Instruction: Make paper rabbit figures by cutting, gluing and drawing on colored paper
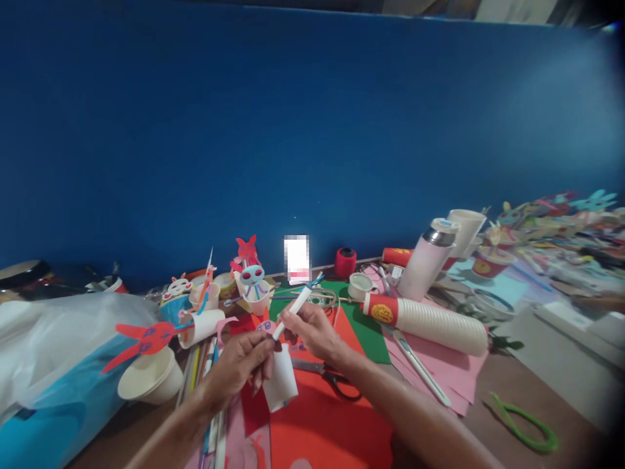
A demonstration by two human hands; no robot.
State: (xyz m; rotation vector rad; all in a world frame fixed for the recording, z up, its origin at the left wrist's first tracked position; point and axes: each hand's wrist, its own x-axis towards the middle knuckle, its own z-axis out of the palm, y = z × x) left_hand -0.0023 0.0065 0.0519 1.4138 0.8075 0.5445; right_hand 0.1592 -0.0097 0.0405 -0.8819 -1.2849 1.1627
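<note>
My right hand (312,329) is closed around a white marker-like pen (291,312), which slants up and away. At the pen's lower, dark end, the fingers of my left hand (247,361) are pinched together; what lies between them is too small to make out. Just below the hands a white paper cup (282,381) lies on its side, partly covered by my left fingers. A pink and red paper animal face (265,323) shows behind the pen. Scissors with black handles (339,383) rest on the red paper (332,417) beneath my right forearm.
Finished-looking paper-cup figures (252,277) stand at the back, near a lit phone (297,257). On the right are a stack of paper cups (434,326), a utility knife (420,368), a thermos (427,260) and a green pipe cleaner (525,426). A plastic bag (58,365) fills the left.
</note>
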